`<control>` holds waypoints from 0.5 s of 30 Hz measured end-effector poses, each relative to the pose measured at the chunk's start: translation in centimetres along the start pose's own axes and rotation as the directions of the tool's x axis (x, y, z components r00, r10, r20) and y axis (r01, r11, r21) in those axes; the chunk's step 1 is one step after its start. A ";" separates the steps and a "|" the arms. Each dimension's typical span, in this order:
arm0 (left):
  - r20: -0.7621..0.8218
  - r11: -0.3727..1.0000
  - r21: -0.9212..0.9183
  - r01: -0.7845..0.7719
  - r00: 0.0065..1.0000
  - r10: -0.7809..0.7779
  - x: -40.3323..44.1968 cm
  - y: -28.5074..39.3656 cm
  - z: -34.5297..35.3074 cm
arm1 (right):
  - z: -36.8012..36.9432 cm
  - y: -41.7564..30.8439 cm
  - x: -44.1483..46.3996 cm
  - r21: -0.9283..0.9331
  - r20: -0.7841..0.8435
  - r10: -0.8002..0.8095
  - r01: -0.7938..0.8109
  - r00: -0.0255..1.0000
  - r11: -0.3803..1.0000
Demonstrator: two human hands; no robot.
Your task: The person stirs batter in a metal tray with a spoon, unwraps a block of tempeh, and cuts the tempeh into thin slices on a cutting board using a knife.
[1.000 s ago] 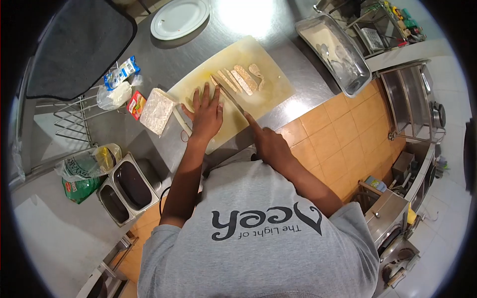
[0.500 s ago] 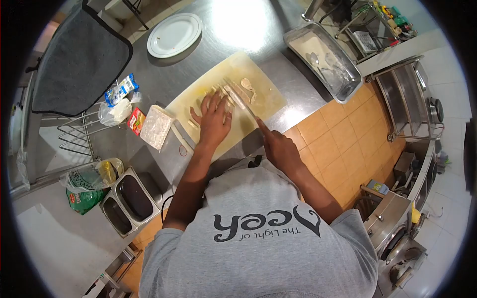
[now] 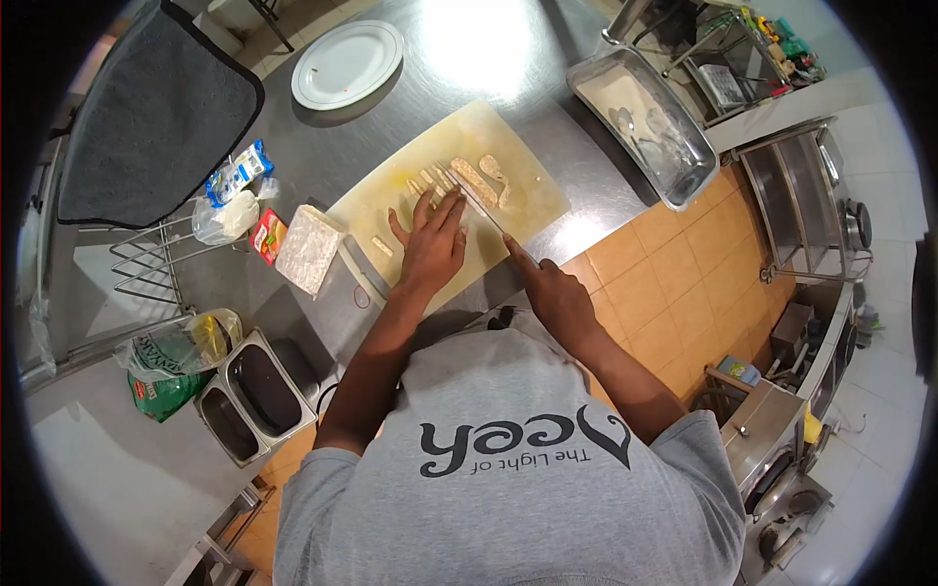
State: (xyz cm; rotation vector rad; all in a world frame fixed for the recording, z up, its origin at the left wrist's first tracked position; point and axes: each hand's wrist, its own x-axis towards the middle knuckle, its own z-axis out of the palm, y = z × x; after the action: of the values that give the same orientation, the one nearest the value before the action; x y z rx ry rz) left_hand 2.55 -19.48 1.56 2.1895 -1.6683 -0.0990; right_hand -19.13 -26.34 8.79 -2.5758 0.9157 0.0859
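My right hand (image 3: 559, 301) is closed around the handle of a knife (image 3: 481, 207), its index finger along the top and its blade slanting up-left over a yellowed cutting board (image 3: 532, 210). Thin tempeh strips (image 3: 422, 183) lie side by side left of the blade. Across their near ends my left hand (image 3: 432, 252) rests with stretched fingers, the thumb out to the side. Just right of the blade lies a thicker tempeh piece (image 3: 473, 182), with a curved offcut (image 3: 496, 174) beside it. One loose tempeh strip (image 3: 382, 246) sits left of my thumb.
A tempeh block (image 3: 310, 251) stands left of the board, beside a second handle (image 3: 350, 262), a red packet (image 3: 268, 236) and a blue packet (image 3: 237, 176). Behind is a white plate (image 3: 348, 64). A metal tray (image 3: 699, 176) with spoons sits at the table's right edge.
The knife has shifted slightly left against the strips, with the thicker piece now showing to its right. My left hand has moved slightly right and nearer, uncovering more strips.
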 end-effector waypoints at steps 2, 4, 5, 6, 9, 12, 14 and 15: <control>-0.007 1.000 -0.005 -0.023 1.000 0.023 0.0 -0.1 0.3 | 0.2 0.1 0.0 0.009 -0.007 -0.013 0.013 1.000 1.000; -0.016 0.999 0.008 -0.031 0.999 0.031 0.0 -0.3 0.4 | 0.5 0.0 -0.1 0.018 -0.023 -0.021 0.022 1.000 1.000; -0.019 0.999 0.014 -0.035 0.999 0.035 0.0 -0.4 0.5 | 0.6 0.0 0.0 0.007 -0.004 -0.014 0.014 1.000 1.000; -0.024 0.999 0.022 -0.039 0.999 0.040 0.0 -0.4 0.6 | 0.6 0.1 0.1 -0.004 0.016 -0.006 0.006 1.000 1.000; -0.037 0.997 0.048 -0.058 0.997 0.060 -0.1 -0.4 0.9 | 0.7 0.2 0.1 -0.015 0.034 -0.008 0.008 0.999 1.000; -0.056 0.994 0.081 -0.078 0.995 0.082 -0.2 -0.4 1.3 | 1.1 0.8 0.5 -0.024 0.050 -0.012 0.013 0.999 1.000; -0.058 0.992 0.093 -0.083 0.994 0.088 -0.3 -0.2 1.2 | 1.6 1.0 0.7 -0.013 0.061 -0.010 0.010 0.998 1.000; -0.051 0.991 0.107 -0.084 0.995 0.090 -0.2 -0.3 1.2 | 1.8 1.0 0.9 -0.001 0.061 -0.009 0.010 0.998 1.000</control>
State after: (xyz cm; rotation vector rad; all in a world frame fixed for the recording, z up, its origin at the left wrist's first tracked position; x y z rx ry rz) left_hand 2.40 -19.55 0.37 2.1690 -1.7720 0.0735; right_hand -18.90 -26.92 6.64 -2.5633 0.8813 0.1612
